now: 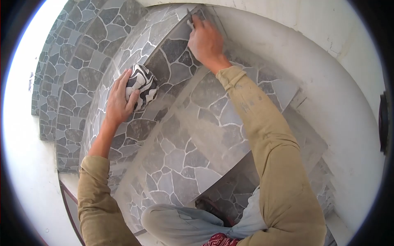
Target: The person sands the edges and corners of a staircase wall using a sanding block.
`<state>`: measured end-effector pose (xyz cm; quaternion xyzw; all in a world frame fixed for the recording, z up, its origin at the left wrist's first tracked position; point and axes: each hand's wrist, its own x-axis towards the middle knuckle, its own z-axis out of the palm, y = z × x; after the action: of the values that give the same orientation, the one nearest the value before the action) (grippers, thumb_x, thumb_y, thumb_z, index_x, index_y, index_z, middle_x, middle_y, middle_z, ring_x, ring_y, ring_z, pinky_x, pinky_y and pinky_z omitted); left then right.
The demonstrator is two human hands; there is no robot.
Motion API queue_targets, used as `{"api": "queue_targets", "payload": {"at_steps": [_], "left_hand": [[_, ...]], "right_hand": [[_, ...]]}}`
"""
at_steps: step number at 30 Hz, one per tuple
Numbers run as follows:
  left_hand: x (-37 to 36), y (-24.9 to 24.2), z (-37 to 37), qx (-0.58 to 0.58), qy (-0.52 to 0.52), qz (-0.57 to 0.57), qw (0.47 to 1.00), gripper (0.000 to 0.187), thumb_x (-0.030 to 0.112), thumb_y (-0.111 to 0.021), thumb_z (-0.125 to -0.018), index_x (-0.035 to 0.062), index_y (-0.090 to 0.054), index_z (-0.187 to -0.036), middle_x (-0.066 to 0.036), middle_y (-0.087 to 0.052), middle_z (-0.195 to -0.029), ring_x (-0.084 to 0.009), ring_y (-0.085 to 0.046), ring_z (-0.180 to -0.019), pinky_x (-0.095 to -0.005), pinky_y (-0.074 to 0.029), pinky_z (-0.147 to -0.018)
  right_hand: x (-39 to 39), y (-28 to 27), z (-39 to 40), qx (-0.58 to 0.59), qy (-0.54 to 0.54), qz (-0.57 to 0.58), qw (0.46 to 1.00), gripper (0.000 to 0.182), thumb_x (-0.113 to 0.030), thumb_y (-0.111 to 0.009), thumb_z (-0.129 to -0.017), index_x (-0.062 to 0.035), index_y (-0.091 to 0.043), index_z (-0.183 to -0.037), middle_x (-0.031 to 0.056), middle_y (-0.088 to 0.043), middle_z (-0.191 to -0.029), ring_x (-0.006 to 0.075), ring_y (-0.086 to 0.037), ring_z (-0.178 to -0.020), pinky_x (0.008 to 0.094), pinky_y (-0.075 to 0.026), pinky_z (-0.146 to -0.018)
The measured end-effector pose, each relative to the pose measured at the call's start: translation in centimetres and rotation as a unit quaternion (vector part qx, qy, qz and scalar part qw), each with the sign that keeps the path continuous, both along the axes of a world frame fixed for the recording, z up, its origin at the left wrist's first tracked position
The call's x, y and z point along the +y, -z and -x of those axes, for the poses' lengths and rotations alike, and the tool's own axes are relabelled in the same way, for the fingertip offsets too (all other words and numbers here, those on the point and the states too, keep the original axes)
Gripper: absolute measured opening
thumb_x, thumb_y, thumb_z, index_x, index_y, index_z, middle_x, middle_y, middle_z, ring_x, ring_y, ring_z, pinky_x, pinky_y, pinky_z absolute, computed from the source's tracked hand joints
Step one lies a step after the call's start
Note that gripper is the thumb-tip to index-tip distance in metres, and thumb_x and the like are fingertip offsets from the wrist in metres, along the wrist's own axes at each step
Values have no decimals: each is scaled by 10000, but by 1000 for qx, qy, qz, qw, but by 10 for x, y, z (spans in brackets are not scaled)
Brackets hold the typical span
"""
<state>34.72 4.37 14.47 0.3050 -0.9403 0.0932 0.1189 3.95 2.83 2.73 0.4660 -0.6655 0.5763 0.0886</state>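
My left hand [120, 98] is closed around a black-and-white patterned bundle [142, 88], which rests against the stone-patterned step [139, 127]. Higher up, my right hand [206, 41] grips a small thin tool [190, 18] near the top end of the step's edge, beside the pale wall. The tool's tip is small and blurred. Grey stones with light joint lines cover the step, and dusty smears lie on the tread below my right hand.
A curved pale wall [303, 61] runs along the right. More stone-patterned steps [78, 78] are at the upper left. My bent knee [164, 221] and a dark shoe [211, 207] are at the bottom. A round dark object [384, 123] sits at the right edge.
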Motion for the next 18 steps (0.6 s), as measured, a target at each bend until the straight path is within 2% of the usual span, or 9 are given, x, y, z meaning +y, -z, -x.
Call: {"api": "queue_targets", "payload": {"at_steps": [3,6,8,9,12,14,18], "left_hand": [[0,0,2,-1,5,5,1000,600,267,-602,-955,-4,-435,-1464,-232,-489,-1463,-396,-477,-1344,-445,-366,-1125],[1,0,2,4,2,-2,1000,602,259,-609,-949,-3,-437,-1463,-233,-491,-1461,-392,-479,-1343,-444,-369,-1121],[0,1,3,-1,4,7,1000,600,254,-610,-946,-5,-439,-1460,-237,-492,-1458,-394,-483,-1339,-445,-376,-1115],[-1,0,4,-3,9,7,1000,600,254,-610,-946,-5,-439,-1460,-237,-492,-1458,-394,-483,-1339,-445,-376,-1115],[2,1,4,-2,3,8,1000,595,249,-608,-944,-9,-442,-1455,-239,-495,-1453,-400,-487,-1334,-446,-381,-1110],[4,0,5,0,0,5,1000,590,246,-608,-944,-6,-447,-1451,-238,-498,-1448,-403,-491,-1330,-444,-384,-1108],[3,-1,7,-11,-8,17,1000,591,250,-615,-941,-1,-451,-1451,-238,-498,-1446,-400,-493,-1329,-440,-384,-1108]], "right_hand": [[-4,4,1,28,33,35,998,460,-92,-619,-850,-32,-577,-1304,191,-607,-1090,363,-628,-1029,461,-562,-803],[-13,13,6,-27,36,54,998,466,-111,-617,-866,-34,-561,-1323,187,-596,-1096,380,-617,-1036,471,-560,-800],[-3,19,-12,19,48,2,999,413,-162,-646,-859,-93,-615,-1265,150,-618,-1041,352,-635,-960,470,-540,-772],[-7,18,-8,17,53,2,998,413,-162,-646,-859,-93,-615,-1265,150,-618,-1041,352,-635,-960,470,-540,-772],[-16,16,-1,-10,61,69,996,429,-184,-660,-857,-88,-606,-1271,147,-602,-1044,345,-630,-979,473,-540,-754],[-1,18,-7,21,12,47,999,436,-112,-619,-863,-20,-564,-1286,189,-564,-1084,393,-594,-1033,480,-573,-747],[-10,13,-12,26,-4,77,997,430,-97,-621,-861,9,-560,-1274,193,-558,-1100,386,-590,-1020,459,-586,-730]]}}
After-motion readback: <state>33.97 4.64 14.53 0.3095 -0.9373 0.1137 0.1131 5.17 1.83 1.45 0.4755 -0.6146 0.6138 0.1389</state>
